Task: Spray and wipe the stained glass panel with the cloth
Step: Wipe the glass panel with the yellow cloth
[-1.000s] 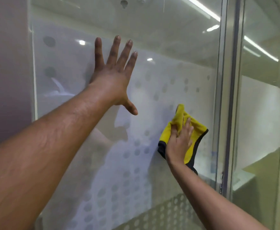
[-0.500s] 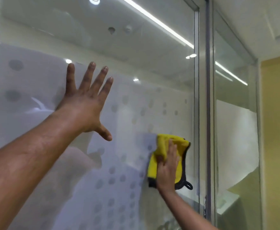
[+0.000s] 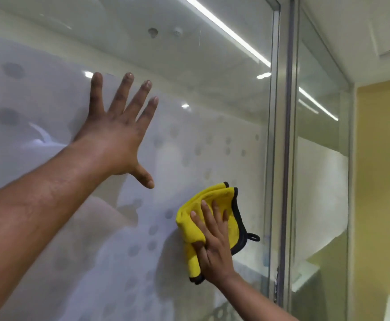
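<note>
The glass panel [image 3: 201, 140] fills the view in front of me, frosted with rows of grey dots and clear above. My left hand [image 3: 117, 135] lies flat against it at upper left, fingers spread, holding nothing. My right hand [image 3: 212, 244] presses a yellow cloth [image 3: 212, 200] with a black edge and a small hanging loop against the glass at lower right, close to the frame. The cloth is folded and bunched under my palm. No spray bottle is in view.
A metal frame post [image 3: 284, 135] bounds the panel on the right. Beyond it stands a second glass pane [image 3: 321, 147], then a yellow wall [image 3: 384, 170]. Ceiling light strips reflect in the upper glass.
My right hand has slid the cloth a little along the glass, and the cloth now sits more to the upper left of the hand. My left hand stays flat on the glass. My head has tilted upward.
</note>
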